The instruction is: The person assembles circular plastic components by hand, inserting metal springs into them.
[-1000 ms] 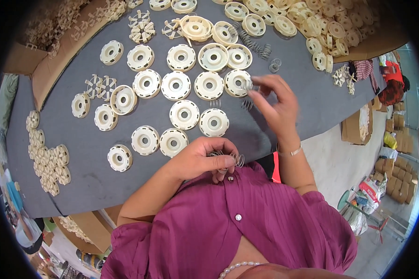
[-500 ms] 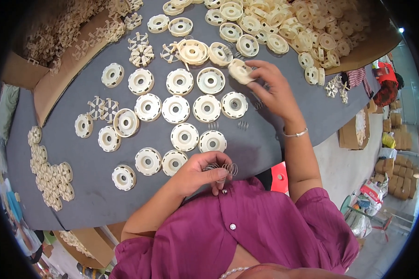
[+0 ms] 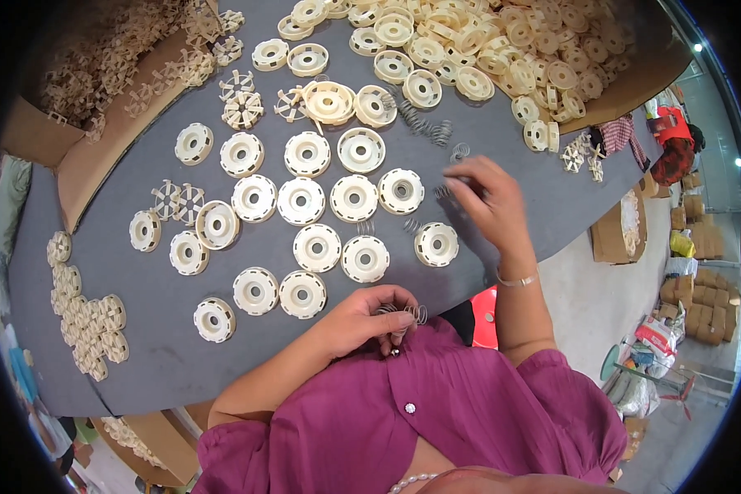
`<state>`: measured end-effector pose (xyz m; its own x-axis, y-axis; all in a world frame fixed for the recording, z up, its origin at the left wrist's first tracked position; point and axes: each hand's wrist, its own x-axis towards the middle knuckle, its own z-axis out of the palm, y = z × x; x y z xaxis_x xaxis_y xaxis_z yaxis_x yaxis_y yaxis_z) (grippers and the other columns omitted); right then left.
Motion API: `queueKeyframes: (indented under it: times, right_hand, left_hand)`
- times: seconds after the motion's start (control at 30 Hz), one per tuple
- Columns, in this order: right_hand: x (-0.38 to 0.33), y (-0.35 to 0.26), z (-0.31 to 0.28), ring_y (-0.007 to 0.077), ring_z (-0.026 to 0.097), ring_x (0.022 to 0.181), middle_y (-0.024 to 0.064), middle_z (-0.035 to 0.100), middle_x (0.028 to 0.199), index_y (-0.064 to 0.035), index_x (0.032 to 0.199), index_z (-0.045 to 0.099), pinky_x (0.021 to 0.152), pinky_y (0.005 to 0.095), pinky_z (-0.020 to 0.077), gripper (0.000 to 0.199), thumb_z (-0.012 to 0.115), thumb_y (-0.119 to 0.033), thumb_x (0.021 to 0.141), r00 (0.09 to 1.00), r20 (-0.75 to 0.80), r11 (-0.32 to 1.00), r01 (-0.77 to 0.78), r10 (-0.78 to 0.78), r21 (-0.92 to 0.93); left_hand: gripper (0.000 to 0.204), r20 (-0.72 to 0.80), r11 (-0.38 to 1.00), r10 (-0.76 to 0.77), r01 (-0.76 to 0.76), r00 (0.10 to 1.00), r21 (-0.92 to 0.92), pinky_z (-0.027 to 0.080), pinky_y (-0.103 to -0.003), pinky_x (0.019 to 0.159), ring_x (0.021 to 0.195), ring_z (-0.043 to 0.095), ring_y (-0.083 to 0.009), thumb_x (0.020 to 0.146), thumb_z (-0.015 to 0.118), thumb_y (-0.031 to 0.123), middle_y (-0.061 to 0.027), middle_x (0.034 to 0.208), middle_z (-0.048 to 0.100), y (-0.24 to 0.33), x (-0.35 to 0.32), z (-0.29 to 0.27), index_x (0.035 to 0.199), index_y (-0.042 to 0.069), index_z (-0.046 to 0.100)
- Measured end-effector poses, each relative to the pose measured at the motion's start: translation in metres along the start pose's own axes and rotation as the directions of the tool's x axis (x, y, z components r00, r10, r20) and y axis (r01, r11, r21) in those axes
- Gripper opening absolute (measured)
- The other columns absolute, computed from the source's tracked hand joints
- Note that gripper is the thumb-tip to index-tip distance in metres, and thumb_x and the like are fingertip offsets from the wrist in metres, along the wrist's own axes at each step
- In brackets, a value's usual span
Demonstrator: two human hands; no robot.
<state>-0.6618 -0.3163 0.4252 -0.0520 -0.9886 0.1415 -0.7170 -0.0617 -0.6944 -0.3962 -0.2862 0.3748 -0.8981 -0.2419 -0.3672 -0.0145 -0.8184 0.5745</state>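
Note:
My left hand [image 3: 375,319], low in front of the purple shirt, is closed around several small metal coil springs [image 3: 420,314] whose ends stick out past the fingers. My right hand [image 3: 492,198] hovers over the right part of the table, slightly blurred, thumb and forefinger apart with nothing seen between them. Just beyond its fingertips are a loose spring [image 3: 459,151] and a row of springs [image 3: 424,125]. A cream plastic ring [image 3: 436,244] with a centre hole lies below that hand. To its left, similar rings [image 3: 354,198] lie in loose rows; a spring sits in one ring [image 3: 401,191].
A large heap of cream rings [image 3: 519,49] spills from a cardboard box at the far right. Spoked cream pieces [image 3: 243,109] lie at the far left, near another full box [image 3: 115,136]. Stacked pieces [image 3: 90,321] stand at the grey table's [image 3: 156,346] left edge.
My right hand has let go of the ring it held; a ring now lies on the table below it. The hand is empty and slightly lower. My left hand keeps its springs.

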Motion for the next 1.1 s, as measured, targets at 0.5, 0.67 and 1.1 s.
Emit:
queueKeyframes:
  times: [0.5,0.67,1.1]
  right_hand:
    - [-0.018,0.072,-0.032,0.0032,0.038,0.059,-0.0032,0.049,0.072,-0.0050,0.108,0.057,0.052,0.0207,0.0288,0.018,0.053,-0.019,0.097,0.916,0.211,0.576,-0.380,0.340,0.724]
    - [-0.018,0.075,-0.029,0.0091,0.050,0.062,0.0009,0.058,0.078,-0.0028,0.099,0.064,0.054,0.0244,0.0404,0.018,0.063,-0.019,0.092,0.924,-0.038,0.922,-0.375,0.380,0.097]
    - [0.118,0.005,0.037,0.0095,0.054,0.064,0.0023,0.059,0.081,-0.0038,0.104,0.060,0.056,0.0264,0.0444,0.024,0.069,-0.016,0.086,0.978,0.211,0.999,0.005,0.003,-0.038]
  left_hand:
    - [0.023,0.001,0.995,0.013,-0.013,1.000,0.101,0.055,-0.025,0.057,0.075,0.061,-0.0102,0.096,0.063,0.016,-0.0038,0.097,0.064,-0.010,0.006,-0.001,0.114,0.003,0.059]
    - [0.024,0.020,0.996,-0.030,0.029,0.999,0.084,0.055,-0.024,0.059,0.076,0.061,-0.0095,0.096,0.063,0.017,-0.0028,0.096,0.063,-0.009,0.013,0.001,0.115,0.003,0.059]
    - [0.024,0.184,1.000,-0.017,0.014,0.983,0.015,0.048,-0.022,0.068,0.083,0.057,-0.0065,0.097,0.063,0.019,0.0008,0.100,0.062,-0.013,0.020,-0.014,0.117,0.007,0.058]
